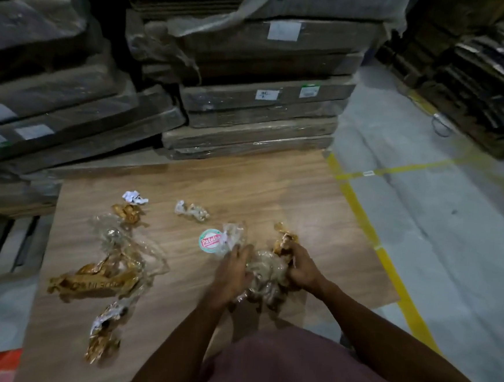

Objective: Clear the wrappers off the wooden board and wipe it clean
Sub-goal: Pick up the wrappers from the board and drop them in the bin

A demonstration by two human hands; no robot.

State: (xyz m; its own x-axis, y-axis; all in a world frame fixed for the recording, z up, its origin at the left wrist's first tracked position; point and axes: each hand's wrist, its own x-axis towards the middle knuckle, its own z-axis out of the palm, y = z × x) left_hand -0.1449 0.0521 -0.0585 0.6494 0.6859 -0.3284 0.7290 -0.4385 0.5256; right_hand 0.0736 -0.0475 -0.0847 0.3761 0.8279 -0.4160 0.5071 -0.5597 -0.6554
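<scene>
Both hands gather a wad of wrappers [265, 271] at the wooden board's [245, 184] four o'clock: left hand [232, 272] and right hand [300, 268] curl around it. The film looks light, crinkly and springy; best squeezed whole. More wrappers [112, 258] lie at nine o'clock. Wrapped cartons [261, 101] stand at twelve; grey floor [424, 204] at three.

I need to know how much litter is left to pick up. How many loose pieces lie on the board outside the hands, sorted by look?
White crumpled paper: 1
Clear crumpled wrapper: 2
Gold wrapper: 3
Round red-lettered label: 1
Total: 7
</scene>
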